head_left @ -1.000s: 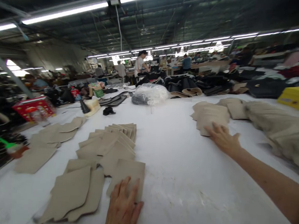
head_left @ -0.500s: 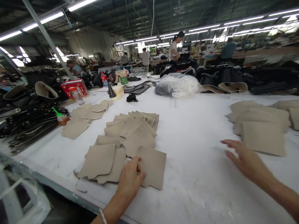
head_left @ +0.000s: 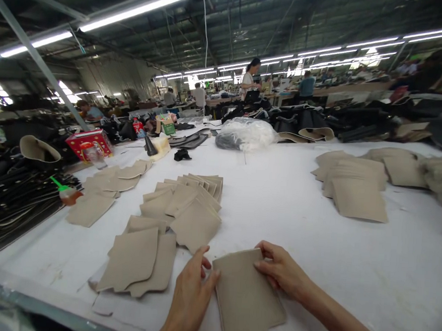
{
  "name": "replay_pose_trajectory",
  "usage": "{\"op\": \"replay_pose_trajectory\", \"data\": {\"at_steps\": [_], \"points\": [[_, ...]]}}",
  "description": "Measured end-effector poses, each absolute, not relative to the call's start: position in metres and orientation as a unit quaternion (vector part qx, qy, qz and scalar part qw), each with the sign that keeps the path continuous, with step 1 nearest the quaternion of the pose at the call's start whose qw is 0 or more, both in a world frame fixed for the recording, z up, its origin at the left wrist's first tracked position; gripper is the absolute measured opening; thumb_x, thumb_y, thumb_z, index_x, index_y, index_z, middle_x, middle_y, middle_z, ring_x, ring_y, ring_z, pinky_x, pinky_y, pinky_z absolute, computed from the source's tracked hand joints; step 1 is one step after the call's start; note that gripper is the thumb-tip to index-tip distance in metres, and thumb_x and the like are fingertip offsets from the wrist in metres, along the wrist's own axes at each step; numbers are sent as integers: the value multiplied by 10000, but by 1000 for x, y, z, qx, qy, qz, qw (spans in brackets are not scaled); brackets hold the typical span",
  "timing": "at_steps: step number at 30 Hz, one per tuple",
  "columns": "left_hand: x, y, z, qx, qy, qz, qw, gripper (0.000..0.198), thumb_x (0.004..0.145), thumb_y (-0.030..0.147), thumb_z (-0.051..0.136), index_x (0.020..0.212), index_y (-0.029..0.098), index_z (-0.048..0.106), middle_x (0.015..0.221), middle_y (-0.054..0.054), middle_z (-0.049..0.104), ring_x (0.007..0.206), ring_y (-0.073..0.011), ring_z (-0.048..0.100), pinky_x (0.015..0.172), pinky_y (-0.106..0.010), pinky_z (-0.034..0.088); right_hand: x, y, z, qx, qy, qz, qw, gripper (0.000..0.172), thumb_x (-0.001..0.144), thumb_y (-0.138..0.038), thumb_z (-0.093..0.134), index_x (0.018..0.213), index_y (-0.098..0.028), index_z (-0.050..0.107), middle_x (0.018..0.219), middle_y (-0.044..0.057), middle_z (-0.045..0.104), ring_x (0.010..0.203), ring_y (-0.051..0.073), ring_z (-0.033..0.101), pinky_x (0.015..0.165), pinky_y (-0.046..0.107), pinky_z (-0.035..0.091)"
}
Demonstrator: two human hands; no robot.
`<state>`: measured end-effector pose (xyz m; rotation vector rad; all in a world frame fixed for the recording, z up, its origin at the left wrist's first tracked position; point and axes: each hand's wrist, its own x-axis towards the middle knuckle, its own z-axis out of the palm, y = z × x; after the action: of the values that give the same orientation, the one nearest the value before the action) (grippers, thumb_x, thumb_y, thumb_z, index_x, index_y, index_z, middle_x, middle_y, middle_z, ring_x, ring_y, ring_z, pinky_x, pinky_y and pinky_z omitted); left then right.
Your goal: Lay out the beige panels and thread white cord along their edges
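Note:
A beige leather-like panel (head_left: 249,301) with a notched lower edge lies in front of me, tilted slightly on the white table. My right hand (head_left: 283,272) pinches its upper right corner between thumb and fingers. At the panel's left edge, my left hand (head_left: 193,292) rests its thumb tip against the side, its fingers apart and gripping nothing. Left of that hand are overlapping beige panels (head_left: 131,257). Beyond them spreads a fanned pile of similar panels (head_left: 194,219).
More beige piles lie on the table's right (head_left: 358,195) and left (head_left: 93,204). A clear plastic bag (head_left: 248,134) sits at the back. Near the left edge are a green-tipped bottle (head_left: 67,192), a red box (head_left: 89,145) and dark strips (head_left: 16,217). People work in the background.
My right hand has come from beside the right-hand pile and taken the panel's corner. The panel has moved right and nearer, away from the other panels. My view has shifted rightward.

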<state>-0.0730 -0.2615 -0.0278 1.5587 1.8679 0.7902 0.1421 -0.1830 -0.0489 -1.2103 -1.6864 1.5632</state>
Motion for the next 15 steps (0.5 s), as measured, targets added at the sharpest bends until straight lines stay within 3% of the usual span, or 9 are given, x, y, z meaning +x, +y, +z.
{"op": "replay_pose_trajectory", "data": {"at_steps": [3, 5, 11, 15], "points": [[-73, -254, -15, 606, 643, 310, 350, 311, 848, 327, 454, 943, 147, 688, 876, -44, 662, 796, -173, 567, 726, -274, 412, 154, -204, -47, -429, -628, 600, 249, 144, 787, -326, 547, 819, -200, 485, 546, -87, 475, 363, 57, 353, 358, 181, 232], [-71, -249, -8, 615, 598, 285, 428, 254, 795, 274, 496, 738, 133, 700, 737, -27, 652, 742, -159, 557, 673, -251, 384, 159, -220, -45, -428, -628, 607, 234, 126, 827, -319, 534, 853, -204, 491, 491, -101, 436, 372, 71, 358, 370, 182, 239], [-65, -244, 2, 562, 520, 182, 617, 163, 638, 221, 607, 676, 94, 702, 531, 23, 523, 523, -84, 414, 506, -212, 297, 166, -264, -42, -430, -596, 646, 207, 218, 853, -406, 552, 909, -213, 469, 388, -122, 390, 334, 75, 305, 361, 184, 195], [-67, -251, -5, 495, 479, 120, 715, 192, 573, 270, 683, 659, 99, 702, 493, 13, 546, 453, -89, 455, 462, -207, 356, 170, -289, -46, -409, -517, 729, 186, 328, 834, -519, 547, 911, -220, 438, 416, -127, 356, 325, 61, 234, 343, 186, 154]]}}
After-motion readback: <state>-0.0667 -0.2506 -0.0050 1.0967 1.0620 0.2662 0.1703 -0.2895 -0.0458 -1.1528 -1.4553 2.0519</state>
